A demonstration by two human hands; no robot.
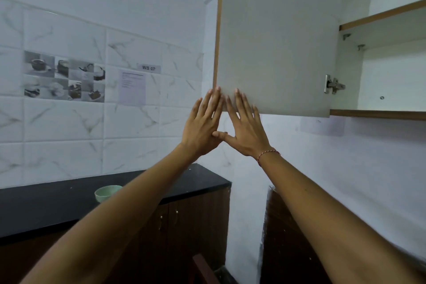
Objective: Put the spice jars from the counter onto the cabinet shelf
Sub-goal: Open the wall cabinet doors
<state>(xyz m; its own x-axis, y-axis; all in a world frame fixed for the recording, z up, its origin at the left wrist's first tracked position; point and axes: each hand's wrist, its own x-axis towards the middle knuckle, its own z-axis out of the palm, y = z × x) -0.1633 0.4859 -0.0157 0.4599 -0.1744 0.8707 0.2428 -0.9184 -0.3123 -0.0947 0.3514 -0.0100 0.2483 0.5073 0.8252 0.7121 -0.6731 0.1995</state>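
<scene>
We see no spice jars on the black stone worktop (46, 205), so handling is unjudgeable; both hands, left hand (202, 127) and right hand (244, 129), lie flat-fingered on the pale laminate cabinet door (276, 41).

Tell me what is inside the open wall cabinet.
The cabinet shows only bare white walls and one shelf, with no jars in the part on view. Its right side runs out of frame, and the top of the shelf is hidden from below.
</scene>
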